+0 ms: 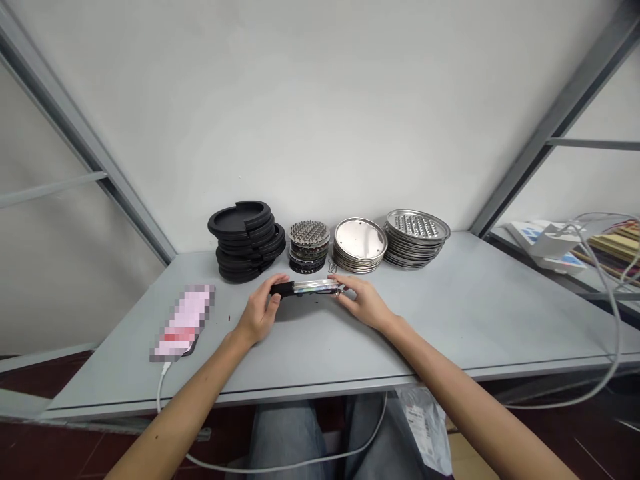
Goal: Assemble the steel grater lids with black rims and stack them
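Observation:
Between both hands, just above the table, is a flat black-and-silver piece seen nearly edge-on. Its left end is black and its right part is shiny metal; the exact kind is unclear. My left hand grips the black end, thumb in front and fingers behind. My right hand closes on the metal end. Behind them stand stacks: black notched rings, small spiked metal discs, smooth silver discs and larger grater discs. A small bent wire clip lies near the spiked discs.
A phone with a blurred screen lies at the left of the grey table, its white cable hanging across my lap. A plastic bag is below the front edge. At far right are a white power adapter and cables.

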A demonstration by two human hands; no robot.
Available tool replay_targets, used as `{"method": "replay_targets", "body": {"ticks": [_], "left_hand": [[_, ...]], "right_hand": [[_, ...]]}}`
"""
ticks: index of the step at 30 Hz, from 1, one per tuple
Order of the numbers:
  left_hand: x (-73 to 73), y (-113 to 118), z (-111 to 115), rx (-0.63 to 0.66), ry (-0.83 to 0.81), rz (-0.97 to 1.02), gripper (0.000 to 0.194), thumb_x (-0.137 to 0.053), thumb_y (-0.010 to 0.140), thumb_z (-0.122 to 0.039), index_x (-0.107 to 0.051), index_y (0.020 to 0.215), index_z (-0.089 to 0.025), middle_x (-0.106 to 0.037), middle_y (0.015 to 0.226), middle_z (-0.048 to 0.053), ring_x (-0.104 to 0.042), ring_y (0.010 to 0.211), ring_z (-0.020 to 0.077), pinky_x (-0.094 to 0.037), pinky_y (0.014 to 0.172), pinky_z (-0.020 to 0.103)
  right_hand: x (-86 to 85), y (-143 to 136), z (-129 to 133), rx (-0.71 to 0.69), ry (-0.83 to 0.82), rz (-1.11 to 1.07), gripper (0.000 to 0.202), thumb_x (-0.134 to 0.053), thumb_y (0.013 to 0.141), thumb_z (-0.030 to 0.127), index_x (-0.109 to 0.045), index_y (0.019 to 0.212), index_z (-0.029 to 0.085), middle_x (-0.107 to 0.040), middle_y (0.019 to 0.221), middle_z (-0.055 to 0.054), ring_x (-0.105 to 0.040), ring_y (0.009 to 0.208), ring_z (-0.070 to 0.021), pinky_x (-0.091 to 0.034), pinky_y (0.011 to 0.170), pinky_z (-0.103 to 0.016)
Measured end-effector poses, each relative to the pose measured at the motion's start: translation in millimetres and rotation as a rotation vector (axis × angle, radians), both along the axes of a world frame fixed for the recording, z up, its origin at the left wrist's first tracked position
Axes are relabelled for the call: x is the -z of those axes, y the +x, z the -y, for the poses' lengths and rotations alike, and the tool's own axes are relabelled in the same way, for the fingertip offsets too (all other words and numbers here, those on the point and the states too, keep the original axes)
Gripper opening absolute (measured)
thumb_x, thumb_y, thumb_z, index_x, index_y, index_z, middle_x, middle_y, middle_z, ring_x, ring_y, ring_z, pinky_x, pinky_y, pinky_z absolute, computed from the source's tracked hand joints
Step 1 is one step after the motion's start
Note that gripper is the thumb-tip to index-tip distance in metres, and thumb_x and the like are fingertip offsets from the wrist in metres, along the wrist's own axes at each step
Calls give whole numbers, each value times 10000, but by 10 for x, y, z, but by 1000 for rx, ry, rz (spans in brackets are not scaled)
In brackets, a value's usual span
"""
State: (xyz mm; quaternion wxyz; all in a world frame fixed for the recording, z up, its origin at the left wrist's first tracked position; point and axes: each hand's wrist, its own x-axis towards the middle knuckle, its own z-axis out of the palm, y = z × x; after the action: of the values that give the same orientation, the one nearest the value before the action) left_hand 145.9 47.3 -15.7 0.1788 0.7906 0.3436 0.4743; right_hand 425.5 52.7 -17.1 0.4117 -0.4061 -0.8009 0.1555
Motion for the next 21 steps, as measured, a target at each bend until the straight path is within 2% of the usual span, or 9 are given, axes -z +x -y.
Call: {"method": "replay_targets", "body": {"ticks": [4, 11, 13, 16, 21], "left_hand": [[11, -49, -18, -75, 113, -46, 484, -456, 975, -444, -428, 1379, -179, -626, 1230, 138, -642, 1087, 242, -483, 987, 413], [-127, -23, 29, 101, 289, -287, 633, -588, 864, -554, -481, 1365, -182, -630, 1258, 159, -592, 1175, 296, -475, 992, 456], [-141, 4, 38, 164, 297, -315, 628, -605, 866, -529, -479, 1375, -184, -612, 1296, 160, -566, 1218, 299, -453, 1017, 470], [-116, 25, 33, 224, 268, -307, 507, -572, 912, -470, -532, 1333, -189, -626, 1286, 148, -566, 1228, 281, -450, 1017, 462], [-88, 19, 2, 207, 221, -288, 454, -591, 908, -443, -581, 1290, -198, -648, 1259, 141, -587, 1203, 279, -473, 988, 454]], "right_hand": [[15, 18, -10, -38, -72, -2, 405, -509, 899, 243, -577, 1296, 208, -716, 1111, -69, -686, 871, -202, -562, 819, -360], [21, 64, -28, -142, -78, 13, 456, -484, 910, 215, -517, 1364, 198, -672, 1225, -89, -671, 1041, -229, -543, 918, -387], [19, 69, -29, -144, -70, 25, 459, -483, 911, 211, -512, 1368, 193, -661, 1247, -99, -665, 1065, -235, -541, 923, -392], [19, 65, -34, -137, -60, 42, 456, -489, 904, 202, -522, 1359, 191, -665, 1239, -99, -679, 1032, -226, -546, 913, -382], [12, 53, -53, -78, -51, 80, 435, -519, 877, 176, -570, 1309, 190, -685, 1204, -91, -694, 969, -216, -550, 885, -357]]}}
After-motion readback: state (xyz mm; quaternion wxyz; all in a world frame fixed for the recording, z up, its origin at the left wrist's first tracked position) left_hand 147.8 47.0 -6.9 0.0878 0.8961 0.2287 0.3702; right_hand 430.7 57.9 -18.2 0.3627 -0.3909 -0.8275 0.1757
